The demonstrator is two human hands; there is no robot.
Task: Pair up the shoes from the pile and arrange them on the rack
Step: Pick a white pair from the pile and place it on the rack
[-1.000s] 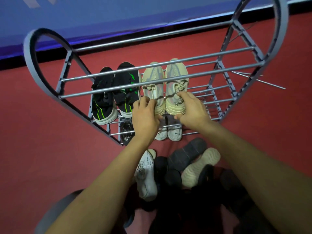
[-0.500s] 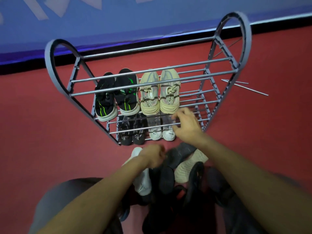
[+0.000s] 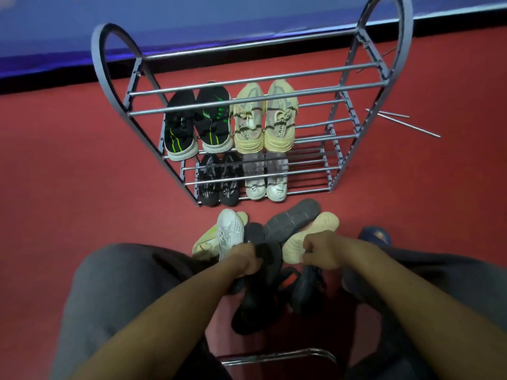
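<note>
Two hands have left the rack (image 3: 109, 67) since a second ago, when both rested on the heels of the beige pair (image 3: 264, 120) on the upper shelf; half a second ago the right still hovered at the shelf edge. We now find both down in the pile (image 3: 277, 259) on the red floor (image 3: 68, 174), between the person's knees and just in front of the rack. The left hand (image 3: 244, 260) is curled around a black shoe (image 3: 267, 253), fingers closed on its dark upper. The right hand (image 3: 319, 252) is bunched into a loose fist against a cream shoe (image 3: 315, 237); we cannot tell whether it grips that shoe or the dark one beneath.

We note four pairs shelved: black-and-green pair (image 3: 197, 124) and beige pair above, dark pair (image 3: 219, 179) and grey-white pair (image 3: 266, 176) below. All lie with long axes running front to back, heels toward us, toes toward the wall. In the pile, a white sneaker (image 3: 229, 231) points toe away from us, and a grey sole (image 3: 292, 219) lies upturned, angled up to the right.
</note>
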